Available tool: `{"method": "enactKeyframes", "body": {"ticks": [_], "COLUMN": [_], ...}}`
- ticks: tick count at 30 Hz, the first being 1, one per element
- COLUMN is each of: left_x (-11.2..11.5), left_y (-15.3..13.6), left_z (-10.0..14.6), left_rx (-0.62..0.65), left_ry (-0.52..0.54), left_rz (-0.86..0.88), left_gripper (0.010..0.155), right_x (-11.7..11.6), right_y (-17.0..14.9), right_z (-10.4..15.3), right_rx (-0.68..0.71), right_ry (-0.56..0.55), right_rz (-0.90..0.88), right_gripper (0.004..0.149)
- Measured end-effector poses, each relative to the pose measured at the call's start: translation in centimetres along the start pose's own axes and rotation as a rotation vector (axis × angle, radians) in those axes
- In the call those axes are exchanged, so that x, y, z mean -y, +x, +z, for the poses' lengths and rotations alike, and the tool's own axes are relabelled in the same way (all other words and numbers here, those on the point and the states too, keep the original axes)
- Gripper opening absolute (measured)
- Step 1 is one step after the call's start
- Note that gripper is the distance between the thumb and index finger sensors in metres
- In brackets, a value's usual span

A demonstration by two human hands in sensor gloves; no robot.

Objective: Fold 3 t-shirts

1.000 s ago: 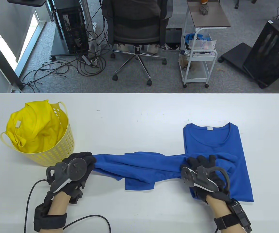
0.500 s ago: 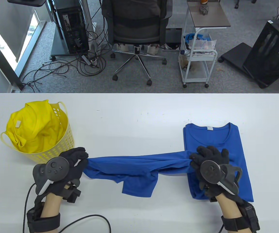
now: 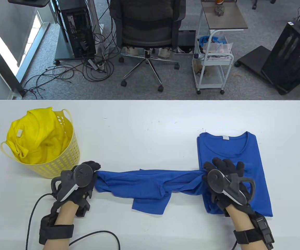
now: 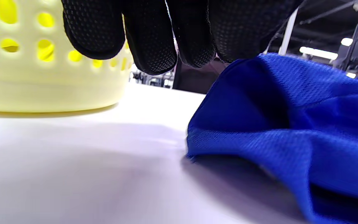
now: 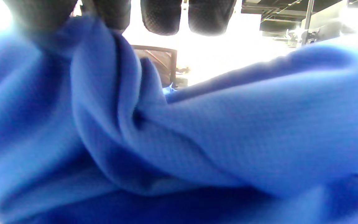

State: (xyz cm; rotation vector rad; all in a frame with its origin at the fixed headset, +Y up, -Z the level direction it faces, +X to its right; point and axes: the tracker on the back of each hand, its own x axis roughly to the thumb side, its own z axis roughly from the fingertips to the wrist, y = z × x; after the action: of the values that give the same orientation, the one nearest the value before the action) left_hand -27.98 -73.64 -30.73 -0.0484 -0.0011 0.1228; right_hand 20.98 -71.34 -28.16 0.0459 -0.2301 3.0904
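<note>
Both hands are closed on one unfolded blue t-shirt (image 3: 150, 186) stretched across the lower middle of the table view. Its left end is gripped by the left hand (image 3: 80, 179) at lower left, and its right end is bunched in the curled fingers of the right hand (image 3: 224, 181) at lower right. Much of each hand is covered by the tracker strapped to its back, so the exact finger contact is hidden from above. In the left wrist view the gloved fingertips (image 4: 154, 46) hang from the top edge, and the grip itself is cut off by the frame. The right wrist view is filled with blurred, overexposed blue cloth. The held shirt sags in loose folds, with a flap hanging toward the bottom of the frame. Its right end lies over a folded blue t-shirt (image 3: 243, 156), a neat rectangle with collar and label toward the top, partly hidden by the right hand. A crumpled yellow t-shirt (image 3: 35, 138) fills the yellow basket (image 3: 69, 153) at middle left on the white table (image 3: 150, 122).
</note>
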Motion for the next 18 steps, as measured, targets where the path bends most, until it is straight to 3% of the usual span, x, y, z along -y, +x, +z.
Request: {"method": "enactKeyframes", "body": {"ticks": [4, 7, 18], "left_x": [1.1, 1.3, -0.6], "left_y": [0.7, 1.7, 3.6], "left_z": [-0.4, -0.6, 0.8], "left_rx": [-0.005, 0.025, 0.112], "left_ry": [-0.029, 0.034, 0.156], "left_rz": [-0.096, -0.109, -0.034], "left_gripper": [0.057, 0.051, 0.041], "right_x": [0.5, 0.5, 0.5], "right_y": [-0.6, -0.8, -1.1], "right_z": [0.5, 0.6, 0.7], "right_rx": [-0.009, -0.009, -0.009], "right_ry": [-0.027, -0.017, -0.001], "right_rz": [-0.036, -0.053, -0.073], "right_gripper": [0.056, 0.056, 0.056]}}
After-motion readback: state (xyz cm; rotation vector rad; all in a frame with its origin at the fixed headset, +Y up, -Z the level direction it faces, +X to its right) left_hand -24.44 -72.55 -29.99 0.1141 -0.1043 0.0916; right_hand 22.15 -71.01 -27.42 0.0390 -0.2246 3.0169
